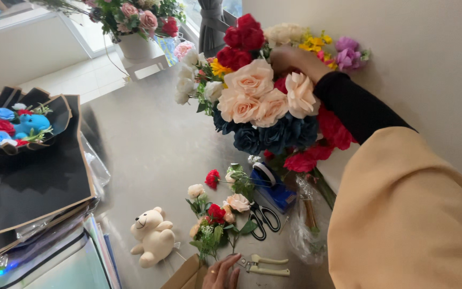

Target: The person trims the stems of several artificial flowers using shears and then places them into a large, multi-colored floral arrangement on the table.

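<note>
My right hand (295,60) reaches far up into a big cluster of artificial flowers (263,101) leaning on the wall: peach roses, red roses, dark blue blooms, white and yellow ones. Its fingertips are hidden among the red roses and a cream flower, so its grip is unclear. My left hand (221,273) is at the bottom edge, its fingers closed at the stem ends of a small bunch of flowers (215,217) with red, cream and peach heads lying on the grey table (151,150).
Black scissors (263,219), a blue tape dispenser (271,187), cream-handled cutters (266,265), a cream teddy bear (153,235) and a clear plastic bag (306,225) lie nearby. Left: black wrapping sheets (33,176) and a black-wrapped bouquet (17,126). A white vase (135,45) stands far back.
</note>
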